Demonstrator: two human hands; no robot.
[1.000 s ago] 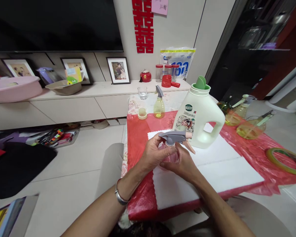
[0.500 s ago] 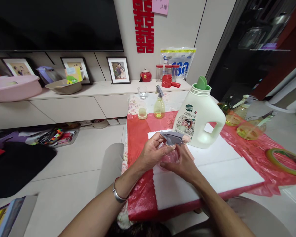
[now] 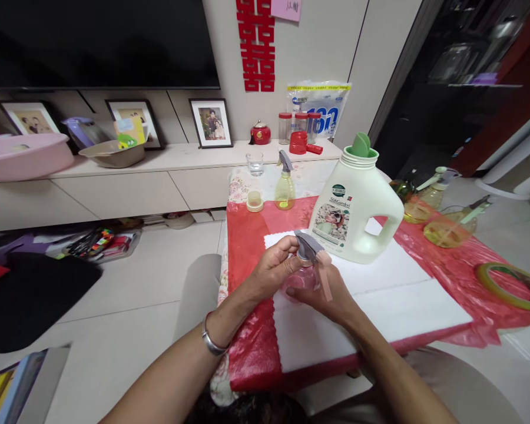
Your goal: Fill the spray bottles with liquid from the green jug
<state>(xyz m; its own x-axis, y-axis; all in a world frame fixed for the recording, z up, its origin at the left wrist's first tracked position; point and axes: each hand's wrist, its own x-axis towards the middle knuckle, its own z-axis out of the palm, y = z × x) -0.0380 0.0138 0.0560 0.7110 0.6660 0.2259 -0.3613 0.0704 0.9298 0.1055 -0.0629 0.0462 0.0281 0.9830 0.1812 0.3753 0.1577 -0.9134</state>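
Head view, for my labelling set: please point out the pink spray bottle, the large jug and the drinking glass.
Pink spray bottle (image 3: 308, 278): head view, on its see-through body.
Large jug (image 3: 357, 203): head view, on the middle of its body.
Drinking glass (image 3: 255, 165): head view, on its side.

Pink basin (image 3: 24, 159), framed photo (image 3: 211, 123), red lidded pot (image 3: 260, 134) on white cabinet (image 3: 136, 197), roll of tape (image 3: 486, 277)

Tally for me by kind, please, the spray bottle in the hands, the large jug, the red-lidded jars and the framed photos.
Spray bottle in the hands: 1
Large jug: 1
Red-lidded jars: 3
Framed photos: 3
Total: 8
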